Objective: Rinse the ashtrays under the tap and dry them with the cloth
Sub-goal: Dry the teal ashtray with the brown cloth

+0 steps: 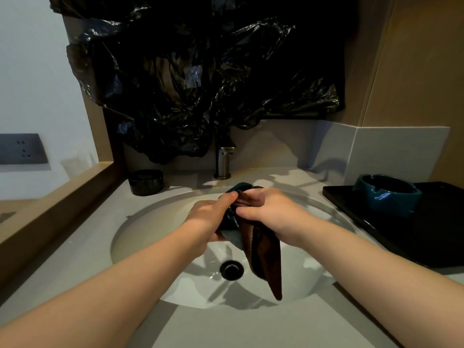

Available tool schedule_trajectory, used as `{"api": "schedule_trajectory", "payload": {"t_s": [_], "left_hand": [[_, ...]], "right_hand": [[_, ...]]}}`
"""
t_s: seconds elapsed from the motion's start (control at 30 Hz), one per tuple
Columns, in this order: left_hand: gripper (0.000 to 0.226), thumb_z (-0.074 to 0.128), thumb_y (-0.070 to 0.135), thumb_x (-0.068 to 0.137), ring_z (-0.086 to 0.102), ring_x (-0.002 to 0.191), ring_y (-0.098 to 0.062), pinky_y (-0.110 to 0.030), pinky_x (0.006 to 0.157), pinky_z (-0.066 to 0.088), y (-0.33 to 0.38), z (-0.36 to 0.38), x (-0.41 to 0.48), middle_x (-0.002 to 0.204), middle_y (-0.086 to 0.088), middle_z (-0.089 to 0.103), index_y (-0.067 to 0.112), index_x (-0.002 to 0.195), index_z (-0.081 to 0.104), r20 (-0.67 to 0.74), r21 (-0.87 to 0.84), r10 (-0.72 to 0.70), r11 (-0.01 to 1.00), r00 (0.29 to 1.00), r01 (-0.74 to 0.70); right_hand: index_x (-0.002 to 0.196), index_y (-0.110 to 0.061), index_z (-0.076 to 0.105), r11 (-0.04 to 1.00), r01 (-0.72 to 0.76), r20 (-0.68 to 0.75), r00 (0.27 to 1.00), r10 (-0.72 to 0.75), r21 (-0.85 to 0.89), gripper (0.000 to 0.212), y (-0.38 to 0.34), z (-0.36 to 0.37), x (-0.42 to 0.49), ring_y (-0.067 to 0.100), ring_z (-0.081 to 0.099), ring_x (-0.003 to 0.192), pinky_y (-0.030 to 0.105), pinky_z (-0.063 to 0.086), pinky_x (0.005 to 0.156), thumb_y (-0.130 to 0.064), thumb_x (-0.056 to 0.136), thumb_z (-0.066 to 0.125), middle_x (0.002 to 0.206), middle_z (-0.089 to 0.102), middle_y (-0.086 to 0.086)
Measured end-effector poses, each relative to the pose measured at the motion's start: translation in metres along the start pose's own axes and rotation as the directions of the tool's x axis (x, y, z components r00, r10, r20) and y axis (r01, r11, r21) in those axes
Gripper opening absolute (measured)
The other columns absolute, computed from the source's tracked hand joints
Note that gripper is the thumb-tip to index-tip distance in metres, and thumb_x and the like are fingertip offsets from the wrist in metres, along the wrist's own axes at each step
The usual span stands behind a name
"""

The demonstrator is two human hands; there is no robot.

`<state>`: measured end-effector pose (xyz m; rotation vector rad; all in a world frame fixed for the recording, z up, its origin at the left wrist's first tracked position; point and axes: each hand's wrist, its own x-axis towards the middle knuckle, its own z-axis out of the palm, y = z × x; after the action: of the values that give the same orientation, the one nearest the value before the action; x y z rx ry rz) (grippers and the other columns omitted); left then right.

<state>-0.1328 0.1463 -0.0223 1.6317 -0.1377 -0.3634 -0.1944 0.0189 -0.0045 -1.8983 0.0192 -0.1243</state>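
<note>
Brown cloth (263, 247) is bunched in the right hand (271, 209) over the teal ashtray (232, 233), which the left hand (208, 214) holds above the middle of the sink (140, 217), just in front of the tap (223, 159). The left fingers (226, 199) curl round the ashtray's near side; the right fingers (248, 210) pinch the cloth against its rim. A long tail of cloth hangs toward the drain.

This looks like the drying step. To do it well, I would turn the ashtray in the left hand while the right presses the cloth into the bowl and the rim notches, then wipe the underside. Gather the loose tail so it cannot dip into the wet basin. A wet glazed dish is probably slippery, so a firm grip matters.

A second teal ashtray (386, 197) sits on the black tray (439, 234) at the surface's (75, 259) right edge; a black ashtray (146, 182) stands at its back left corner
</note>
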Motion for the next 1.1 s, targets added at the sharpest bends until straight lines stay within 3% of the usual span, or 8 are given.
{"api": "schedule_trajectory", "payload": {"t_s": [0.2,0.3,0.4,0.6,0.73,0.83,0.93,1.1], "left_hand": [[0.039,0.067,0.047,0.082,0.07,0.085,-0.031,-0.04,0.071,0.061,-0.001,0.0,0.002,0.093,-0.015,0.072,0.01,0.093,0.068,-0.064,0.06,0.041,0.997,0.997,-0.037],[0.04,0.067,0.047,0.082,0.07,0.084,-0.03,-0.038,0.07,0.061,0.001,0.0,0.002,0.092,-0.014,0.072,0.009,0.096,0.068,-0.07,0.08,0.045,0.996,0.997,-0.039],[0.037,0.067,0.047,0.082,0.069,0.084,-0.027,-0.037,0.072,0.06,0.001,0.0,0.002,0.091,-0.011,0.071,0.012,0.095,0.067,-0.089,0.103,0.065,0.993,0.994,-0.056],[0.038,0.068,0.049,0.081,0.068,0.086,-0.026,-0.038,0.075,0.06,-0.001,-0.001,0.002,0.09,-0.01,0.072,0.011,0.09,0.068,-0.089,0.16,0.085,0.985,0.992,-0.07],[0.034,0.065,0.048,0.085,0.068,0.087,-0.026,-0.035,0.071,0.059,0.001,-0.001,0.003,0.091,-0.01,0.07,0.015,0.092,0.066,-0.092,0.118,0.064,0.992,0.994,-0.053],[0.037,0.065,0.048,0.084,0.069,0.086,-0.028,-0.036,0.07,0.059,0.001,-0.001,0.002,0.091,-0.012,0.071,0.012,0.092,0.069,-0.095,0.102,0.059,0.994,0.994,-0.049],[0.041,0.067,0.049,0.081,0.069,0.087,-0.032,-0.041,0.074,0.06,0.001,-0.001,0.001,0.091,-0.015,0.072,0.009,0.088,0.069,-0.117,0.112,0.046,0.993,0.992,-0.033],[0.034,0.067,0.044,0.084,0.068,0.083,-0.03,-0.036,0.068,0.059,0.006,0.003,-0.004,0.088,-0.014,0.07,0.011,0.08,0.063,-0.104,0.107,0.021,0.994,0.994,-0.009]], "right_hand": [[0.103,-0.019,0.069,0.855,0.11,0.336,0.938,0.079,-0.508,0.032,-0.022,-0.023,-0.014,0.02,0.06,0.085,0.033,0.049,0.086,0.001,0.082,0.055,0.09,0.065,0.008],[0.095,-0.027,0.069,0.607,0.175,0.273,0.959,0.072,-0.775,0.035,-0.028,-0.016,-0.017,0.021,0.058,0.08,0.03,0.049,0.071,0.0,0.084,0.049,0.084,0.064,0.0],[0.099,-0.023,0.066,0.546,0.085,0.087,0.996,-0.023,-0.834,0.025,-0.021,-0.005,-0.015,0.018,0.057,0.079,0.027,0.046,0.063,-0.006,0.086,0.053,0.088,0.064,0.0],[0.086,-0.023,0.062,0.837,-0.023,-0.006,1.0,0.023,-0.547,0.005,-0.007,-0.005,-0.007,0.006,0.055,0.068,0.01,0.038,0.051,-0.018,0.086,0.063,0.071,0.057,-0.01],[0.094,-0.013,0.071,0.988,-0.121,0.03,0.992,0.124,-0.096,0.011,-0.005,-0.005,-0.003,0.024,0.068,0.082,0.034,0.056,0.083,-0.011,0.089,0.061,0.085,0.07,0.011],[0.092,-0.009,0.071,0.976,-0.013,0.102,0.994,0.036,-0.217,0.015,-0.008,-0.008,-0.006,0.022,0.064,0.08,0.033,0.052,0.083,-0.003,0.087,0.059,0.083,0.067,0.013],[0.084,-0.007,0.069,0.847,0.117,0.19,0.982,-0.019,-0.519,0.016,-0.017,-0.012,-0.013,0.013,0.055,0.07,0.02,0.047,0.066,0.002,0.083,0.055,0.074,0.061,0.003],[0.088,-0.011,0.063,0.415,0.257,0.29,0.957,0.018,-0.873,0.024,-0.022,-0.003,-0.017,0.021,0.051,0.066,0.026,0.038,0.053,0.005,0.081,0.046,0.074,0.056,0.005]]}}
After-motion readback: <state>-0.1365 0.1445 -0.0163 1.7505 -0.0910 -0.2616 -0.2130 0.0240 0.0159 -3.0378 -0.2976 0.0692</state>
